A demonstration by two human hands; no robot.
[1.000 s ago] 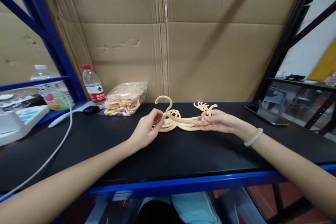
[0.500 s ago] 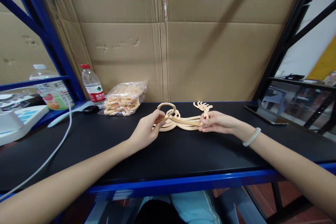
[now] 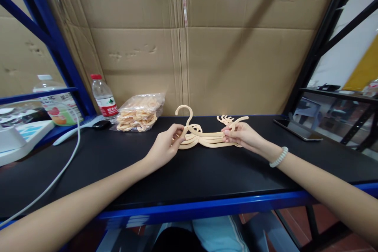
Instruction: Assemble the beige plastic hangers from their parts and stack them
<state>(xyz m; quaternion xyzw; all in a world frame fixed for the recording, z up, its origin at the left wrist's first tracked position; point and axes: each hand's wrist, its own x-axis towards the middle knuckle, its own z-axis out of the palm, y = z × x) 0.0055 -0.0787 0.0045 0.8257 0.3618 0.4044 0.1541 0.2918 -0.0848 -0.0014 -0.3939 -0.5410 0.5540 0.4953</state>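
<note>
My left hand (image 3: 165,141) is closed on a beige clothes hanger (image 3: 206,134) just below its hook, which curves upward. My right hand (image 3: 244,137) pinches the same hanger along its right arm, whose tip sticks out past the fingers. Directly beneath and behind it, a stack of similar beige hangers (image 3: 213,144) lies on the black tabletop (image 3: 189,177), partly covered by my hands. Behind my right fingers, several small curved beige pieces (image 3: 225,119) fan out; what they join to is hidden.
A clear bag (image 3: 140,112) of beige pieces stands at the back left beside a red-capped bottle (image 3: 104,97). A white cable (image 3: 66,161) crosses the left side. A phone-like dark slab (image 3: 297,129) lies at right. Cardboard (image 3: 251,55) walls the back.
The held hanger has turned so its hook now stands up and its right arm tip shows beyond my right hand. Both hands stay in nearly the same place.
</note>
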